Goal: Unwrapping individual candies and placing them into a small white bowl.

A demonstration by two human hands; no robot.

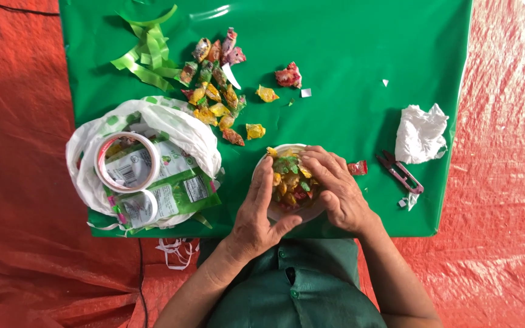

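The left hand (pixel 259 209) cups the near-left side of a small round white bowl (pixel 277 212), fingers laid up along its rim and thumb pressed against its near wall, so it grasps the bowl itself. The right hand (pixel 335 185) lies over the far-right side, fingers curled down onto the heap of crinkled yellow, green and red foil wrappers (pixel 291 182) that fills the bowl; whether it pinches one piece or only presses the heap I cannot tell. The bowl sits on the glossy green plastic table cover (pixel 347 73), close to the near edge, in front of the person's green shirt.

Judging from this, the heap stands proud of the rim, so a steady grip with the left and light, downward pressure with the right should keep pieces from spilling.

Just right of the right hand lies one small red wrapped piece (pixel 357 167), then a pair of small maroon snips (pixel 401 172) and a crumpled white tissue (pixel 420 133) near the right edge. Beyond the bowl a loose scatter of coloured wrappers (pixel 217 91) runs toward curled green ribbon strips (pixel 147 51). To the left a white plastic bag (pixel 177 124) holds tape rolls (pixel 127 162) and green packets. The widest open stretch of cover is far right; the near edge leaves little room.
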